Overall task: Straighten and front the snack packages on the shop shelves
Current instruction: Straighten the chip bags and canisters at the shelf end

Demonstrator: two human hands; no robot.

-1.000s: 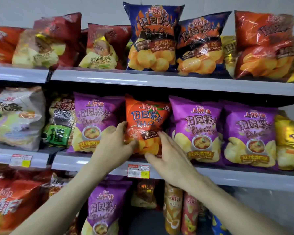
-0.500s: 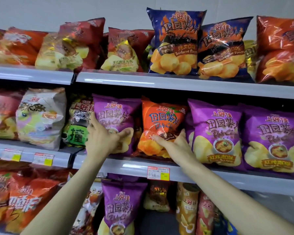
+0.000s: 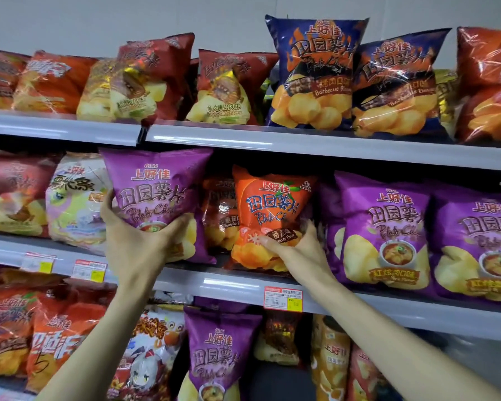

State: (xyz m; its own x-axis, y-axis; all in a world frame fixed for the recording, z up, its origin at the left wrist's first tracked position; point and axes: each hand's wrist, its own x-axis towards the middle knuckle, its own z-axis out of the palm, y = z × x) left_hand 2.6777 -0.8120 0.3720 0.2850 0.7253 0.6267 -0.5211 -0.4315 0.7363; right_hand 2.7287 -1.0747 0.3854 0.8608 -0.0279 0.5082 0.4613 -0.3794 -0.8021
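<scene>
Head view shows us both hands on the middle shelf (image 3: pixel 237 285), centre of the frame. Our left hand (image 3: pixel 136 244) is wrapped around the lower part of a purple chip bag (image 3: pixel 156 195), thumb across its front and fingers round its left edge, the bag upright and facing out. Our right hand (image 3: pixel 298 253) grips the bottom of an orange chip bag (image 3: pixel 269 209) (tomato flavour, tilted slightly) just right of it. Two more purple bags (image 3: pixel 382 227) stand further right.
</scene>
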